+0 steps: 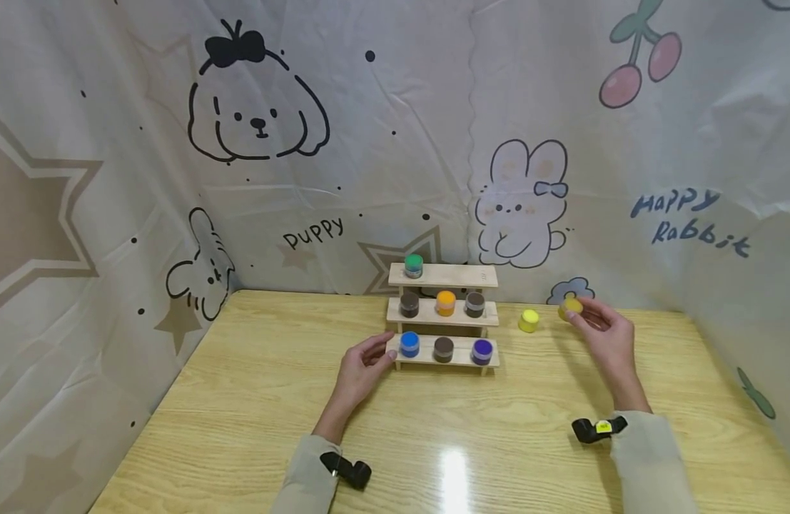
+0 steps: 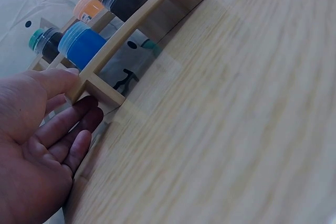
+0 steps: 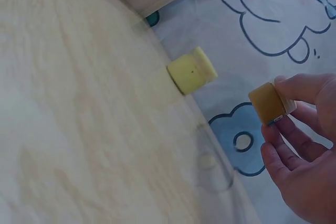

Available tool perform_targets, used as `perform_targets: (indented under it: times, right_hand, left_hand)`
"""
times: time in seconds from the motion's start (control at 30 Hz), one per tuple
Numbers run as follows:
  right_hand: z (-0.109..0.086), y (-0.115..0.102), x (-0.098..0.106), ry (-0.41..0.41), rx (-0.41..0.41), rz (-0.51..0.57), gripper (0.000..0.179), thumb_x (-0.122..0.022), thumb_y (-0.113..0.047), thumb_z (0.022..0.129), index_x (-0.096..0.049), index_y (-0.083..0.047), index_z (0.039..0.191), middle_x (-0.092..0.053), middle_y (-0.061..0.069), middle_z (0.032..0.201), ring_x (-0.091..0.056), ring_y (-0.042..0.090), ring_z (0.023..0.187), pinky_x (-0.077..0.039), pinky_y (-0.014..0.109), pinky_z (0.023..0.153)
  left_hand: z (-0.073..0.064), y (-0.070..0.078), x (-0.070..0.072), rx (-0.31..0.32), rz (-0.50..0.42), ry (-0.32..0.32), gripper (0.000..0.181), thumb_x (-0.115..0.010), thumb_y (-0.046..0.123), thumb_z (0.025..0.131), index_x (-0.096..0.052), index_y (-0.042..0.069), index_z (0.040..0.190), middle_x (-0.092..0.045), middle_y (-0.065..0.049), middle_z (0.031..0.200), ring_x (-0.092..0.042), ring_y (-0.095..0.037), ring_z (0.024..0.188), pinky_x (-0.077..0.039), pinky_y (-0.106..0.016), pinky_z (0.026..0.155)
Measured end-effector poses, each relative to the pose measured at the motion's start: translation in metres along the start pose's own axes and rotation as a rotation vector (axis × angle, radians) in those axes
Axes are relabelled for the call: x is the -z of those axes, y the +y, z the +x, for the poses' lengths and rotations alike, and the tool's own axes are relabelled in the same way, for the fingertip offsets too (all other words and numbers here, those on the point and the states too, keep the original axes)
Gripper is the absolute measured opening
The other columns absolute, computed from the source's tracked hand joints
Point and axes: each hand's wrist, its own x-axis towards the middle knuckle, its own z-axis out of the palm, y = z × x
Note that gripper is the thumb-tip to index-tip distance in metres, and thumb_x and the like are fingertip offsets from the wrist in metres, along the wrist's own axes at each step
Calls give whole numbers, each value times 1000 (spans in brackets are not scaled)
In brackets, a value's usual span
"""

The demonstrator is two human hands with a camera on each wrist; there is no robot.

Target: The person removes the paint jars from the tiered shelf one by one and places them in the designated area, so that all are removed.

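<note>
A three-step wooden rack [image 1: 443, 274] stands at the back of the table with small paint jars on it. My left hand [image 1: 361, 371] grips the left end of its lowest step, thumb on top and fingers below, beside a blue paint jar [image 2: 84, 45]. Off to the right, my right hand [image 1: 609, 343] pinches an ochre paint jar [image 3: 268, 103] between thumb and fingers, raised above the table. A yellow paint jar [image 1: 528, 321] stands on the table between the rack and that hand.
The top step bears a green-lidded jar [image 1: 413, 266]. On the middle step, an orange jar [image 1: 445, 303] stands between two dark jars. A brown jar [image 1: 443, 349] and a purple jar [image 1: 482, 351] share the lowest step. A printed curtain [image 1: 369, 143] hangs behind.
</note>
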Motion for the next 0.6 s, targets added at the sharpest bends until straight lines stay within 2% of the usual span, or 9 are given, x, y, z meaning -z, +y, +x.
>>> perform_targets:
  times: [0.2,0.33,0.5,0.6]
  right_hand:
    - [3,13,-4,4,-28,-17,53,-76,-26,96,-61,3,138,-59,16,135,-57,-6,98,-47,7,83]
    - [4,18,-7,-5,-84,-45,53,-76,-28,96,-62,1,139,-59,18,139,-57,-6,99,-47,8,84]
    - [3,21,-7,-26,-120,-88,53,-73,-30,97,-61,-3,141,-57,18,143,-57,-4,103,-46,8,85]
    - [3,23,-6,-51,-116,-103,53,-73,-29,98,-60,-3,143,-57,19,145,-55,-5,103,-45,7,84]
  left_hand:
    - [-8,28,4,0,-6,-14,38,-69,2,97,-64,-6,134,-67,-25,129,-64,-40,116,-55,-37,90]
    - [-12,37,7,-24,-2,-11,37,-69,1,97,-63,-8,133,-66,-27,128,-64,-42,115,-55,-38,90]
    - [-11,37,6,-13,-29,-19,38,-69,1,97,-63,-8,133,-66,-27,129,-63,-43,117,-54,-44,92]
    - [-6,18,4,-2,-31,-17,38,-71,7,98,-66,-1,135,-68,-20,130,-65,-35,118,-55,-37,92]
